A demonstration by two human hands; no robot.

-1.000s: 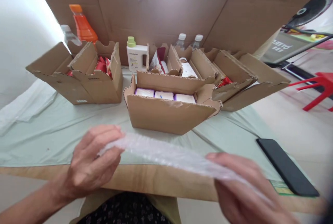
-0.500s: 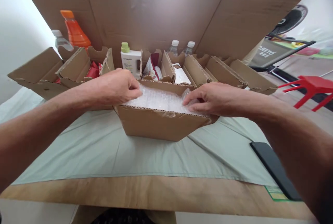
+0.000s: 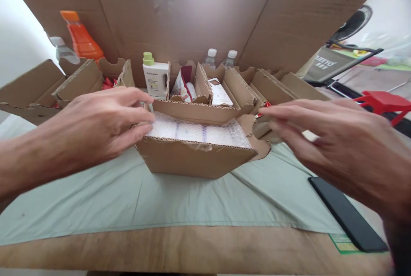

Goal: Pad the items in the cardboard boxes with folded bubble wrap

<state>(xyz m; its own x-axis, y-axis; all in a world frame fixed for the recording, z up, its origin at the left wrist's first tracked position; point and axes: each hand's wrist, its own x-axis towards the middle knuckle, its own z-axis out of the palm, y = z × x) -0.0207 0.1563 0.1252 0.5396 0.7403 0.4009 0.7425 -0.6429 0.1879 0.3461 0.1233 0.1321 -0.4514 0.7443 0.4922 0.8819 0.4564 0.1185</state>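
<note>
Covering bubble wrap (image 3: 199, 132): mid-frame; best pressed flat inside the cardboard box (image 3: 192, 160).
Left hand (image 3: 99, 124): left, loosely spread.
Right hand (image 3: 334, 147): right, fingertips slightly parted.

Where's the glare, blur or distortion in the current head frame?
All head view: glare whitens the cardboard panel at top centre; left wall nearly blown out; hands slightly soft; bubble wrap clearer; wide-angle stretch towards the edges.

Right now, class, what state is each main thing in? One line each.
Front box: open
Bubble wrap: spread inside front box
Back boxes: open
Orange bottle: capped
White jug: capped
Clear bottles: capped
Black device: lying flat
Left hand: grip unclear
Right hand: open
</note>
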